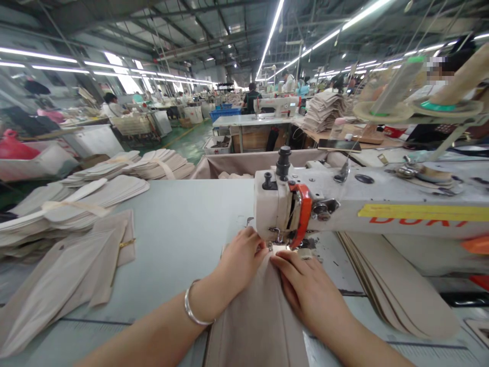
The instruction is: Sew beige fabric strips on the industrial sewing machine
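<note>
A beige fabric piece lies on the grey table, running from the bottom edge up to the needle of a white sewing machine. My left hand, with a silver bracelet on the wrist, has its fingers curled and pinched on the cloth's left top edge right at the presser foot. My right hand lies palm down on the cloth's right side, fingers together and pointing at the needle. The needle itself is mostly hidden by my fingers and the machine head.
Stacks of cut beige pieces cover the table's left side. More pieces fan out under the machine arm at right. Thread cones stand behind the machine. Other people work at distant tables.
</note>
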Tool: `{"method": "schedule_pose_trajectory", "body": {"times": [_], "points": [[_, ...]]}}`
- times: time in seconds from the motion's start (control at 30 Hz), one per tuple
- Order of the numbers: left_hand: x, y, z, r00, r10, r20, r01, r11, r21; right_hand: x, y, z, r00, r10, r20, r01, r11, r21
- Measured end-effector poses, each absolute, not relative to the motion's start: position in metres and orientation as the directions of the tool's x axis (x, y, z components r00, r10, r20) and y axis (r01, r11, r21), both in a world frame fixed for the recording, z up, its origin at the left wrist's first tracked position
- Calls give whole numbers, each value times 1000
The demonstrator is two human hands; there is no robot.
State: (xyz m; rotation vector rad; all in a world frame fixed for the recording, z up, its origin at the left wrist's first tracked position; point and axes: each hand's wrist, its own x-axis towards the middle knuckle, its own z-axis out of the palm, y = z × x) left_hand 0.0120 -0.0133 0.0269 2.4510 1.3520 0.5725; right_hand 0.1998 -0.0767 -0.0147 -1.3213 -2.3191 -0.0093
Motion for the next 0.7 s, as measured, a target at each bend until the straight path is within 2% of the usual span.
{"method": "schedule_pose_trajectory", "body": {"times": [0.13,0.27,0.7], "points": [[0,-39,27,710,670,217,629,-742,234,200,-81,-14,-419,822,387,825,522,-216],[-7,-47,20,765,610,207,595,-792,137,199,-82,-16,-400,819,411,844,504,-183],[-6,-39,17,760,621,192,599,-784,164,199,-80,-13,-413,828,380,847,503,-175]]}}
